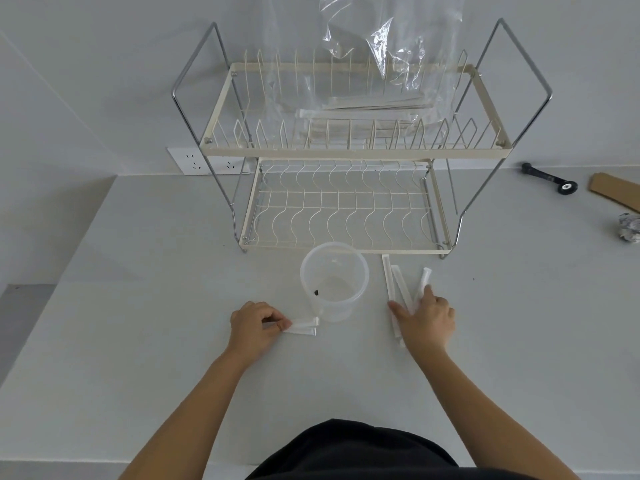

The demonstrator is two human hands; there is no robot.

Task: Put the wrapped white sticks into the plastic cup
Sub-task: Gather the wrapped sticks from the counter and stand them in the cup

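A clear plastic cup [334, 280] stands upright on the white table, just in front of the dish rack; only a small dark speck shows inside it. My left hand [258, 325] is closed on a few wrapped white sticks [304, 326] that lie flat, their ends pointing right toward the cup's base. My right hand [427, 318] rests on a fan of wrapped white sticks [393, 285] lying to the right of the cup, fingers pinching some of them against the table.
A two-tier wire dish rack [346, 150] stands behind the cup; a clear plastic bag [391, 57] with more wrapped sticks lies on its top shelf. At the far right lie a black tool [550, 178], a cardboard piece [616, 188] and crumpled foil [628, 226]. A wall socket [204, 164] sits behind the rack's left leg.
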